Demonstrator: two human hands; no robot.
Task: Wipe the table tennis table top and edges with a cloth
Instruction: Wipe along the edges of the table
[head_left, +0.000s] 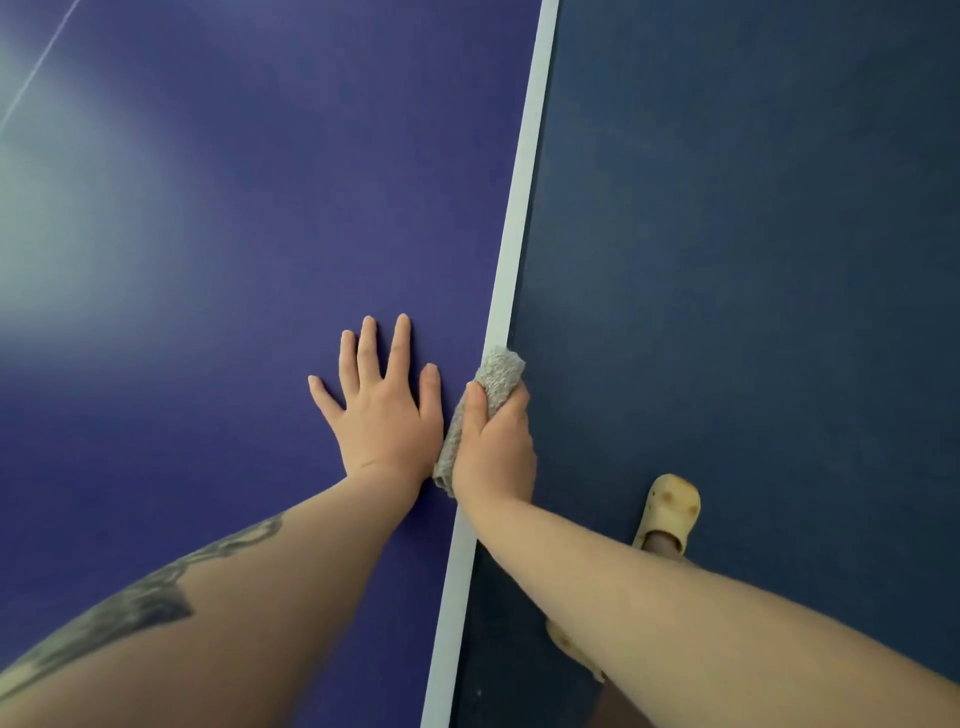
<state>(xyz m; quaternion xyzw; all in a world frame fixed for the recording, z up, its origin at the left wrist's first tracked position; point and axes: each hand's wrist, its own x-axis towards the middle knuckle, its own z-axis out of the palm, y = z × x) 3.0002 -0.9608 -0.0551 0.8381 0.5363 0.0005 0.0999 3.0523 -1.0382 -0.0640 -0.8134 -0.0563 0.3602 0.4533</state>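
Observation:
The blue table tennis table top (249, 218) fills the left of the head view. Its white edge line (519, 208) runs from top centre down to the bottom. My left hand (382, 410) lies flat on the blue surface, fingers spread, holding nothing. My right hand (496, 449) grips a grey cloth (500, 371) folded over the table's edge, thumb on top and fingers hidden down the side. The two hands are almost touching.
Dark blue floor (753, 260) lies to the right of the table edge. My feet in pale yellow clogs (670, 506) stand close to the table, one partly hidden under my right forearm. A thin white line (39, 70) crosses the table's far left corner.

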